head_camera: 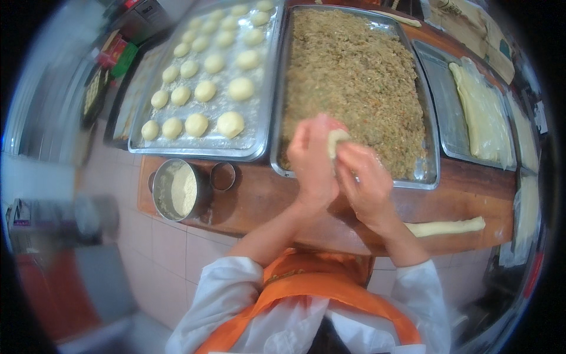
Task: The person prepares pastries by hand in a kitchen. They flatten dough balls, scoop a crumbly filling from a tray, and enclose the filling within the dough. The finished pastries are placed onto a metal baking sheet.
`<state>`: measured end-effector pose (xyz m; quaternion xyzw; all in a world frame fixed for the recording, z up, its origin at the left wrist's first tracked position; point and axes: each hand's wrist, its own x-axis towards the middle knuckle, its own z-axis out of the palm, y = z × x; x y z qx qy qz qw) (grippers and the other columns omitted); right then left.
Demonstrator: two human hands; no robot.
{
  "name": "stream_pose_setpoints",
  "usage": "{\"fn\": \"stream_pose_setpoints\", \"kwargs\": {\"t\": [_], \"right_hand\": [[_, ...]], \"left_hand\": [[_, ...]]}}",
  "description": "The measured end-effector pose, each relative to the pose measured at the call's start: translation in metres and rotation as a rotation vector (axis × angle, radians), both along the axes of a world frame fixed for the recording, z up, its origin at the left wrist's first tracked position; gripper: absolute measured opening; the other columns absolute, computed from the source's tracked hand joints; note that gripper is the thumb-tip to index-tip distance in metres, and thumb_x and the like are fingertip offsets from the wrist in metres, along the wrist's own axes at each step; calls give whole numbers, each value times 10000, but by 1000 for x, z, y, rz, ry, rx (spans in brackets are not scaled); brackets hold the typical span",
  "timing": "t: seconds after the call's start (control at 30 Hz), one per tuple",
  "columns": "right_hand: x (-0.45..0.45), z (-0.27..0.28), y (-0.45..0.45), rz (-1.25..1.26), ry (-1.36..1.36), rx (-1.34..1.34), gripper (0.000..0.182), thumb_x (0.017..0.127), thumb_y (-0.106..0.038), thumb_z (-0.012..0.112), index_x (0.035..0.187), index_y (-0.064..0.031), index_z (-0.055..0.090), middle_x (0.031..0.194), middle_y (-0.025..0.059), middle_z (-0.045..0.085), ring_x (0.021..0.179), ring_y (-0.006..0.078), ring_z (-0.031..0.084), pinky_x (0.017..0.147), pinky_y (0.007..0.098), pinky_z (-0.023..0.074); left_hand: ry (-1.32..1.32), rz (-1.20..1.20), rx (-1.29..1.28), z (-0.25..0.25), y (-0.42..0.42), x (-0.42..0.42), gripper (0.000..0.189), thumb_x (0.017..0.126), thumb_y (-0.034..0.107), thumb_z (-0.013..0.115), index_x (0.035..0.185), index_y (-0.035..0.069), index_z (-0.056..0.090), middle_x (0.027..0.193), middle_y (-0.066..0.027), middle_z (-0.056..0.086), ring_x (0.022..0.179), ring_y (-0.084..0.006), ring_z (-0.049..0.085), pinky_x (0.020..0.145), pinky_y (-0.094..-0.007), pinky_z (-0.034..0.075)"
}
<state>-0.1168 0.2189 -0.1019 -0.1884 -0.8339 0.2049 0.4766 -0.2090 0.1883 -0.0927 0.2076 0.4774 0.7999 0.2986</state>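
A small piece of pale dough is pinched between my two hands, over the near edge of a metal tray. My left hand cups it from the left, and its fingers are blurred. From the right, the fingertips of my right hand press on the dough's edge. Under and beyond the hands, a chopped, brownish filling is spread across the metal tray. Whether filling sits inside the dough piece is hidden. A dough rope lies on the wooden table by my right forearm.
Left of the filling stands a floured tray with rows of dough balls. A metal pot of flour and a metal ring sit on the wooden table. At right, another tray holds plastic-covered dough.
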Motion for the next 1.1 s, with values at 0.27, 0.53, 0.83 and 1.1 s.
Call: {"fn": "stream_pose_setpoints", "kwargs": {"t": [0.27,0.53,0.83,1.1], "right_hand": [[9,13,21,308,576,-1379,193,812,2,597,1004,-9,599,982,64,618,865,139,596,732,260,488],[2,14,41,99,39,-863,457,812,-165,636,1221,-52,468,1158,123,528,1077,209,501,910,325,400],[-6,1,36,203,39,-868,627,791,-156,644,1322,-26,337,1262,138,445,1160,222,447,968,328,377],[-1,12,37,339,29,-928,731,737,-120,676,1352,-23,293,1324,165,395,1232,247,391,1013,345,339]], "left_hand": [[850,161,234,-6,18,-6,320,941,217,359,1121,-4,505,1111,-135,554,1006,-194,533,887,-310,411],[-532,-424,213,-1,11,-16,226,933,230,417,1037,61,528,991,-69,555,949,-164,533,832,-317,438],[-549,-489,43,-1,3,-16,237,941,225,401,1079,62,502,1048,-67,538,987,-167,526,842,-310,437],[-549,-597,-41,2,0,-20,272,923,253,460,1121,81,531,1073,-46,564,1012,-169,547,865,-335,451]]}}
